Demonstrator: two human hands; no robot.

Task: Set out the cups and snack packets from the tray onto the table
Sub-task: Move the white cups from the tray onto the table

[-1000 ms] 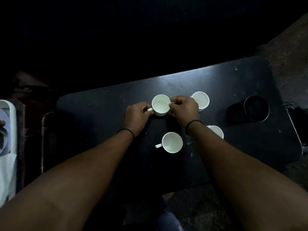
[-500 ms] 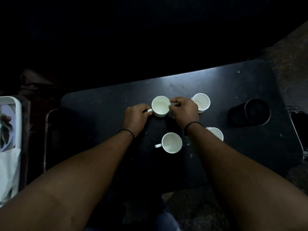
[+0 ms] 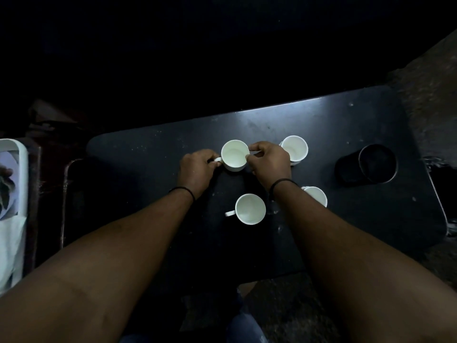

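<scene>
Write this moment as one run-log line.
left hand: on cup handle | right hand: on cup rim | table: four cups

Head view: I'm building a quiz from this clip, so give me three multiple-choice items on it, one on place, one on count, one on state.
1. Where is the dark container?
A. right of the cups
B. between the hands
C. on the floor

2. How many white cups show?
A. two
B. four
C. six

3. The held cup is:
A. upside down
B. lying sideways
C. upright, empty

Answers:
1 A, it sits at the table's right end.
2 B, four rims are visible.
3 C, the left hand pinches its handle, the right hand its rim, and the inside is bare.
</scene>
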